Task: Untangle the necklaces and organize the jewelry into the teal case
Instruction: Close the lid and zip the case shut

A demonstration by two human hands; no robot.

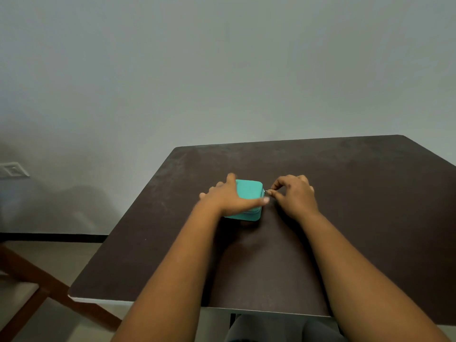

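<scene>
Left hand [228, 197]: we press flat, fingers straight, on the teal case [249, 191]
Right hand [294, 195]: grip pinched on the zipper pull [267, 191]
Risk: case may skid across the tabletop [345, 230] if our press slackens

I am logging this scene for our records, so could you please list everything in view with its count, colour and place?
Small rounded teal case: one, teal, closed, mid-table.
Small metal zipper pull: one, silvery, at the case's right side.
Dark brown flat table: one, dark brown, under the case.
Wooden chair: one, reddish brown, partly seen lower left.
Wall switch plate: one, white, far left wall.
Left hand: one, rests flat on the case.
Right hand: one, pinches the zipper pull.
</scene>
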